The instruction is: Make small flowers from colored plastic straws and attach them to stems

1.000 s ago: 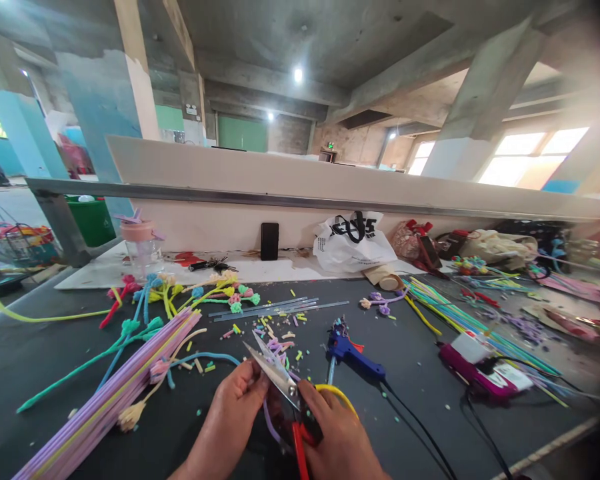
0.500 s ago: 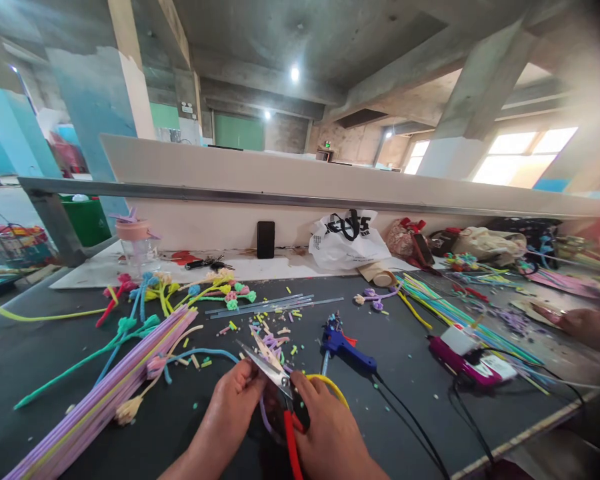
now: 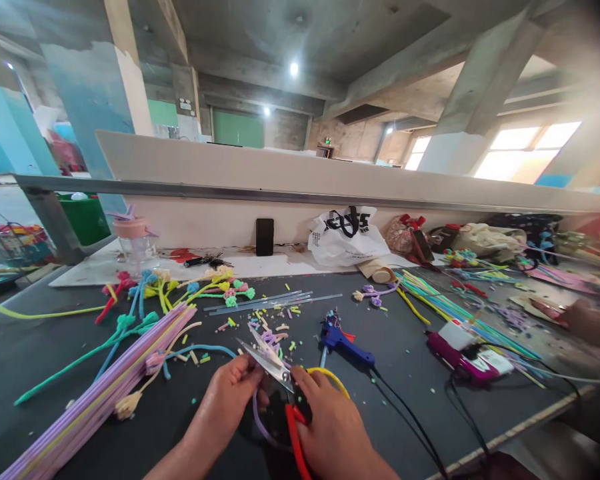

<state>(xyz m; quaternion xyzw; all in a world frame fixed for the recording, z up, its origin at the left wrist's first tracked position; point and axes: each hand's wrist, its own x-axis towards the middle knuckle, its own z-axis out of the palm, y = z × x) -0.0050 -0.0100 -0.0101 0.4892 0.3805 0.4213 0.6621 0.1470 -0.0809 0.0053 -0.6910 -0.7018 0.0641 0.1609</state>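
Low in the frame, the right hand (image 3: 333, 427) grips the red-handled scissors (image 3: 275, 367), blades parted; the left hand (image 3: 227, 400) pinches a purple pipe cleaner (image 3: 258, 420) beside them. Bare dark table (image 3: 410, 393) lies open right of the hands up to the edge at lower right; a purple bundle (image 3: 95, 400) crowds the left. Against the earlier frame, the hands sit slightly lower and the purple loop hangs wider. Counted: one pair of scissors, one blue glue gun (image 3: 343, 339), one phone (image 3: 265, 237), one white bag (image 3: 347, 237).
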